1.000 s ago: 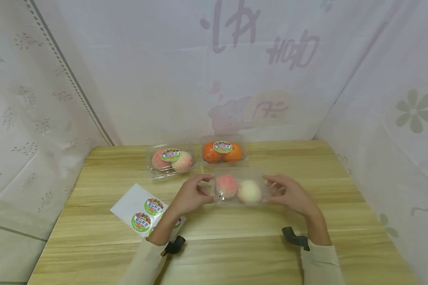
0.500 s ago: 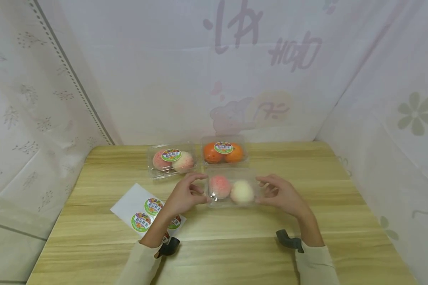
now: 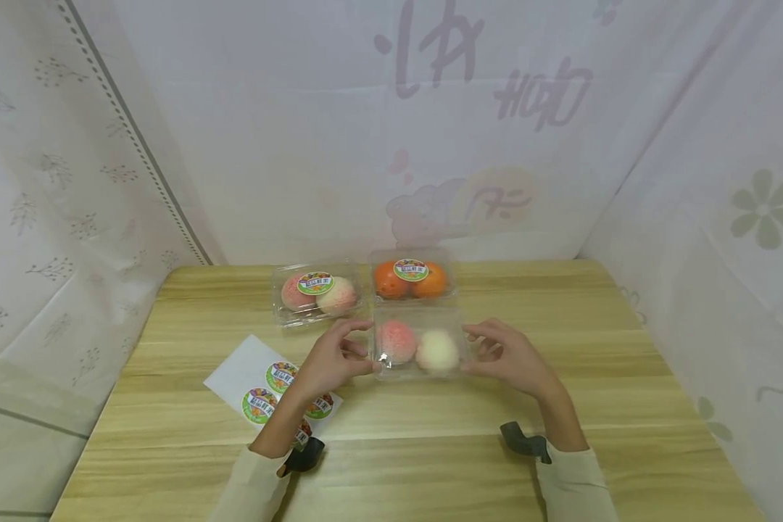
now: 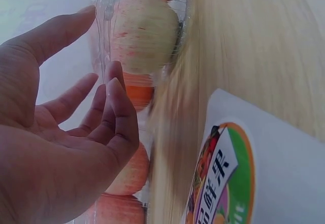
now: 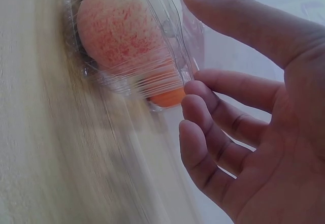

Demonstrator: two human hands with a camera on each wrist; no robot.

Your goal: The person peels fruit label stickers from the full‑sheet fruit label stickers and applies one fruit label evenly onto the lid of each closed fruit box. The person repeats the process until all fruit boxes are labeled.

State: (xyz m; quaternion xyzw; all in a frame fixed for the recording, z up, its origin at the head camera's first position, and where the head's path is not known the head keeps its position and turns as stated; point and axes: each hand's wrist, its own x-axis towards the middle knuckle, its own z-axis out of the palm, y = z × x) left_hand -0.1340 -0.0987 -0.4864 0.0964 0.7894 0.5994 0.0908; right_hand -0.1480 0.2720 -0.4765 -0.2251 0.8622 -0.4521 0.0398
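A clear plastic fruit box [image 3: 424,316] with two peaches [image 3: 398,342], one redder and one pale, lies between both hands in the head view. My left hand [image 3: 329,362] holds its left end, thumb and curled fingertips at the rim. At the right end my right hand [image 3: 512,359] grips in the same way, as the right wrist view also shows with the thumb [image 5: 228,16] along the lid edge. No sticker shows on this box's lid. Left of it, partly under the left forearm, lies a white sheet [image 3: 231,370] of round fruit stickers [image 3: 259,406].
Behind stand two more clear boxes with round stickers on their lids: one with peaches [image 3: 336,296] at the left, one with oranges [image 3: 390,280] directly behind the held box. Patterned cloth [image 3: 287,159] hangs round the wooden table [image 3: 417,471].
Both hands have moved left together with the peach box, which now lines up in front of the orange box. The stickered boxes and the sheet stay in place.
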